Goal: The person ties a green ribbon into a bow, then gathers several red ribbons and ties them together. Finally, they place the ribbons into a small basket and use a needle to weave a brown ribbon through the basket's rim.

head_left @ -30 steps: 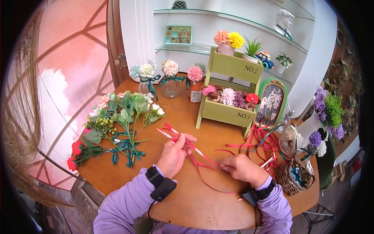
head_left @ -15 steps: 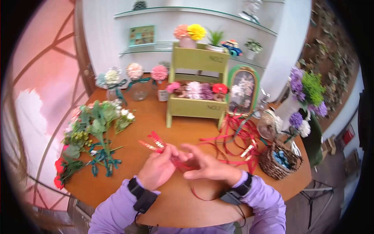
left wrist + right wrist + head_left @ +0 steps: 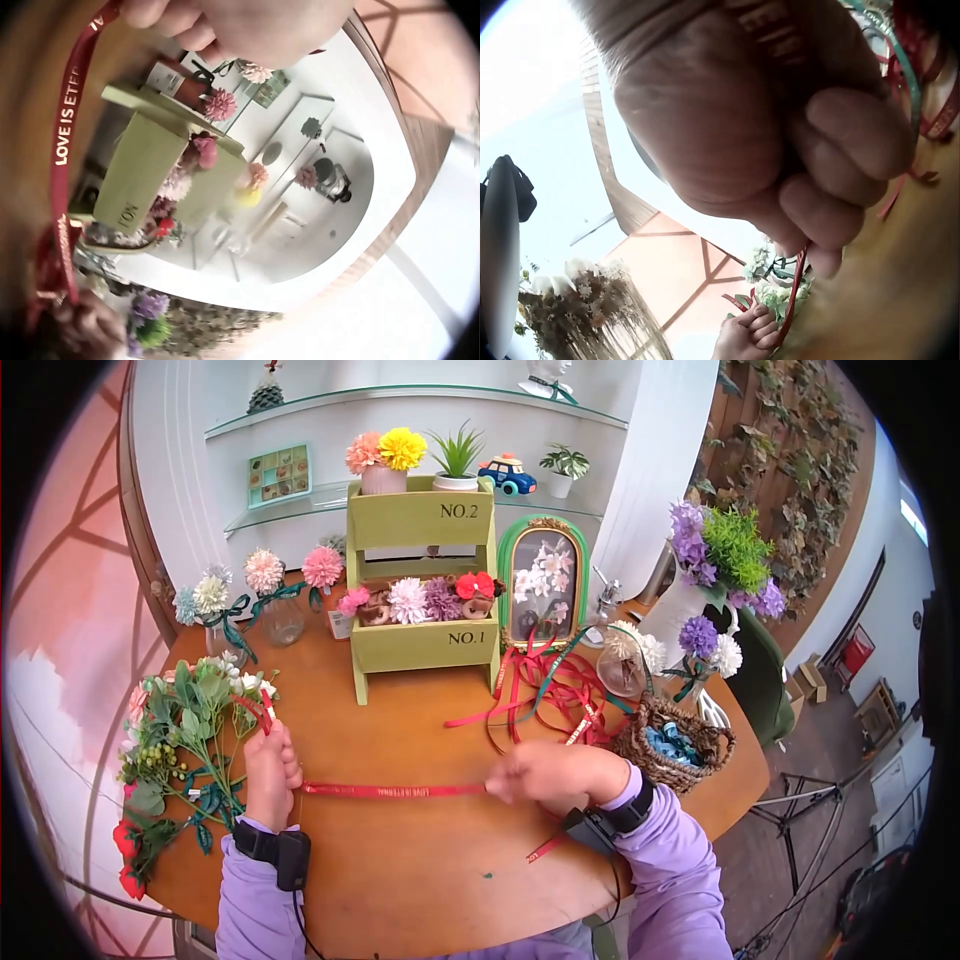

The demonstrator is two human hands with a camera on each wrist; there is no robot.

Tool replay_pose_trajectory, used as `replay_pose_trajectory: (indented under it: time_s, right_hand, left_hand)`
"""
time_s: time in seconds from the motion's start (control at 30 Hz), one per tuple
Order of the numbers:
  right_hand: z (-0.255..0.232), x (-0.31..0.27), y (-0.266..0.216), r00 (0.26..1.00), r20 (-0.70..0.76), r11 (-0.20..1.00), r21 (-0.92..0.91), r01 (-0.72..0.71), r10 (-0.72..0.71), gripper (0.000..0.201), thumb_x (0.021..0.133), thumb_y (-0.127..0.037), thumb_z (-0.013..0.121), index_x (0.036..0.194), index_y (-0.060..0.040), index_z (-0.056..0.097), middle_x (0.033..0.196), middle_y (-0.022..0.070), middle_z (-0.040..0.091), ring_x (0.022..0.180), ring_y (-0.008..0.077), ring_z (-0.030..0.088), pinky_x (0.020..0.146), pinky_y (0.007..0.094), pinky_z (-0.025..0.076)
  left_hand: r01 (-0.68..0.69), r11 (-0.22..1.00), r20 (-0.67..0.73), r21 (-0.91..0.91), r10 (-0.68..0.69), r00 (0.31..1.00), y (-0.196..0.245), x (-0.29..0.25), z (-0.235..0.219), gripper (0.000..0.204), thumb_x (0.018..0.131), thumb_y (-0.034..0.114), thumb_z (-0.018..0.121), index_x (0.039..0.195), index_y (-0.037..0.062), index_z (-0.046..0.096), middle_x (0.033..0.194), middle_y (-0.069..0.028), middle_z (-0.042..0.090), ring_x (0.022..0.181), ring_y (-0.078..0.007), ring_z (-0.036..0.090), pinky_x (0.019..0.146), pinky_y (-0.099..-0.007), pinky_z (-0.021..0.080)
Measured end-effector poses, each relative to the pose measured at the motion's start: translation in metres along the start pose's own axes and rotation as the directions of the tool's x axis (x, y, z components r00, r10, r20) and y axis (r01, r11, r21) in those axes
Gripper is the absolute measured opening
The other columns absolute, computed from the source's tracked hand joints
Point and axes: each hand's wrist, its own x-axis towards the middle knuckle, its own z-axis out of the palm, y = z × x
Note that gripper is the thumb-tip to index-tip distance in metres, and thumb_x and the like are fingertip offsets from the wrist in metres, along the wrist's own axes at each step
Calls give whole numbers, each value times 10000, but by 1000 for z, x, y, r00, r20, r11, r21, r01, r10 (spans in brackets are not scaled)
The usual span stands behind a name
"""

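Observation:
A red ribbon (image 3: 400,790) with printed lettering stretches nearly level between both hands in the head view. The left hand (image 3: 270,772) grips one end in curled fingers, and a short loop of ribbon sticks up above them. At the other end, the right hand (image 3: 545,772) holds the ribbon in its curled fingers; a loose tail hangs below it near the wrist. In the left wrist view the lettering on the ribbon (image 3: 66,135) reads LOVE IS ETERNAL in part. The right wrist view shows the curled right fingers (image 3: 840,165) close up, with the ribbon running to the left hand.
A heap of red ribbons (image 3: 545,695) lies beyond the right hand, beside a woven basket (image 3: 640,745). Artificial flowers (image 3: 190,720) with green ribbon lie at the left. A green two-tier stand (image 3: 425,645) and an oval frame (image 3: 510,575) stand at the back.
The hands came together around the ribbon, then moved far apart, drawing it out straight between them. The head view has swung to the right.

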Motion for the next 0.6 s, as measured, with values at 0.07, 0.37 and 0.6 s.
replay_pose_trajectory:
  time_s: [0.07,0.37,0.6]
  right_hand:
    - [-2,-14,-2,1000,-21,995,-103,-18,16,330,972,-315,516,863,-24,629,793,128,622,750,276,589,723,391,473]
    - [-27,-8,65,425,-898,603,-403,-688,-115,127,762,-152,634,788,-28,624,836,156,647,820,333,650,694,418,545]
    - [-50,-21,45,333,-897,745,-431,-509,-292,102,744,-87,598,667,-30,634,722,130,663,718,333,627,672,443,502]
  left_hand:
    - [19,998,-9,64,-18,1000,-2,1,-2,301,1028,304,454,783,129,445,555,72,342,391,-36,255,339,-224,183]
    - [75,994,86,78,-81,993,-8,-7,12,301,1025,304,457,777,134,451,566,77,324,404,-33,252,354,-214,210]
    - [129,992,168,-19,-124,978,-6,-14,18,307,1036,298,448,784,124,442,567,81,266,422,-36,195,375,-220,183]
